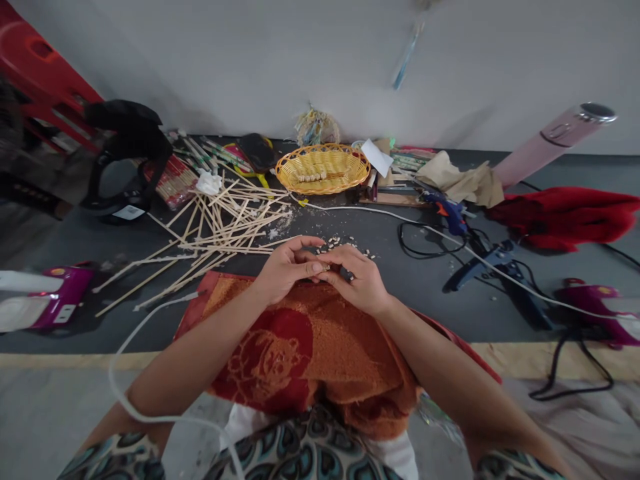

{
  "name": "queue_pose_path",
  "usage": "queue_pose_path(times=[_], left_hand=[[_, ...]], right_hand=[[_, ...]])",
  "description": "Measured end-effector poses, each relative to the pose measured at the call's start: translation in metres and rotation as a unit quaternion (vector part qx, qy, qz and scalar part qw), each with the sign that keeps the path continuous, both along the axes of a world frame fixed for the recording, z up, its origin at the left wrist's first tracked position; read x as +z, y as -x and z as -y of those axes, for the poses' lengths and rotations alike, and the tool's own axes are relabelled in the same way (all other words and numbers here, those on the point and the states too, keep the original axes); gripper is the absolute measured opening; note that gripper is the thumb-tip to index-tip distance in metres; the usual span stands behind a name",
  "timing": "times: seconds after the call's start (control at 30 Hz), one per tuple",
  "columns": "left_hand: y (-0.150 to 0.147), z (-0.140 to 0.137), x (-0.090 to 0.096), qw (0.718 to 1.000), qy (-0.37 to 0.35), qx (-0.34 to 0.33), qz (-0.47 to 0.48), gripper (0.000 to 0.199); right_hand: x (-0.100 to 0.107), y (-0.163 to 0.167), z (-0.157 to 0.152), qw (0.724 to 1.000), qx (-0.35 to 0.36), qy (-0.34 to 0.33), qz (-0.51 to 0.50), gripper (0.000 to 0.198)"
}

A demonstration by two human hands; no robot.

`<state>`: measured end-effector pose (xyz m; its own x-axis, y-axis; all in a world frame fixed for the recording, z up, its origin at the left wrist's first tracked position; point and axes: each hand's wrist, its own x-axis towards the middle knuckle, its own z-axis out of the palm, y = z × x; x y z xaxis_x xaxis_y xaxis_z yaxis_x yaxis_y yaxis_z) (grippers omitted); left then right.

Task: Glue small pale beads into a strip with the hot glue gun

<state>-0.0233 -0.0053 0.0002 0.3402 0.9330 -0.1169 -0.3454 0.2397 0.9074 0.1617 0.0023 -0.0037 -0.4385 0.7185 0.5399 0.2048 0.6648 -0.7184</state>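
My left hand [289,268] and my right hand [361,279] meet over the near side of the dark table. Fingertips of both pinch a small pale piece [326,269], mostly covered by the fingers, so its kind is unclear. Just beyond the right hand, several short pale wood-like bits [345,241] lie scattered. Under both wrists spreads an orange and red towel [345,327], draped from the table edge over my lap. Long thin wooden sticks [225,220] lie in a loose pile left of my hands.
A yellow wicker basket [323,187] holding a pale beaded-looking strip stands against the wall. To the right are a blue glue gun [450,213], dark blue pliers-like tool [480,267], red cloth [565,213] and pink flask [550,147]. A white cable [380,210] crosses the table.
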Motion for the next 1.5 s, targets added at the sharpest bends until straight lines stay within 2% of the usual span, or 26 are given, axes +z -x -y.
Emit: queue_pose_path(times=[0.27, 0.53, 0.63, 0.73, 0.87, 0.93, 1.07, 1.17, 1.37, 1.5], left_hand=[[0.001, -0.001, -0.001, 1.0, 0.004, 0.005, -0.026, 0.044], [0.0, -0.004, -0.005, 1.0, 0.007, 0.005, -0.028, 0.042], [0.001, -0.005, -0.007, 1.0, 0.009, 0.009, -0.017, 0.039], [0.003, -0.007, -0.009, 1.0, 0.021, 0.007, 0.002, 0.038], [0.005, -0.01, -0.01, 0.999, 0.027, 0.015, 0.037, 0.038], [0.006, -0.011, -0.009, 0.998, 0.028, 0.02, 0.058, 0.039], [0.01, -0.012, -0.007, 0.996, 0.032, 0.021, 0.085, 0.04], [0.012, -0.014, -0.009, 0.995, 0.032, 0.019, 0.095, 0.039], [0.012, -0.017, -0.013, 0.993, 0.026, 0.014, 0.111, 0.039], [0.013, -0.017, -0.01, 0.992, 0.033, 0.018, 0.123, 0.04]], right_hand=[[0.003, -0.004, -0.002, 1.0, -0.015, -0.01, 0.021, 0.016], [0.001, -0.014, -0.011, 0.989, -0.141, 0.04, 0.002, 0.015], [0.001, -0.015, -0.015, 0.983, -0.169, 0.07, -0.012, 0.018], [0.01, -0.016, -0.03, 0.981, -0.175, 0.083, 0.006, 0.022], [0.035, -0.013, -0.074, 0.983, -0.149, 0.002, 0.102, 0.02], [0.044, -0.008, -0.101, 0.981, -0.153, -0.014, 0.119, 0.022], [0.048, 0.001, -0.147, 0.963, -0.176, -0.059, 0.196, 0.024], [0.046, 0.005, -0.171, 0.952, -0.175, -0.077, 0.238, 0.026], [0.053, 0.014, -0.186, 0.943, -0.174, -0.097, 0.267, 0.025], [0.061, 0.026, -0.163, 0.949, -0.162, -0.096, 0.254, 0.026]])
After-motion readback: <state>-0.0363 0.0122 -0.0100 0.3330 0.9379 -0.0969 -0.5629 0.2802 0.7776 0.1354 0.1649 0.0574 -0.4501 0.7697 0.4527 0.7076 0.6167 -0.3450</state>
